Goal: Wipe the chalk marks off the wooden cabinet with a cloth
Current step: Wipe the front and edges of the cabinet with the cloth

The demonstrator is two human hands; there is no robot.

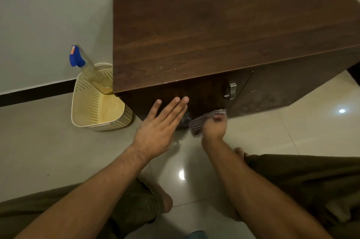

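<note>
Two hands near the wooden cabinet [214, 30]; left hand [159, 127] open and flat; right hand [214, 128] bunches the checked cloth [199, 123], which I judge limp, best held wadded.

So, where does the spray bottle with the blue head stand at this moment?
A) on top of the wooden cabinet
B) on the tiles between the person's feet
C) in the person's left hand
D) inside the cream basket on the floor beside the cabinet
D: the spray bottle leans inside the cream basket, which sits on the floor right beside the cabinet.
</note>
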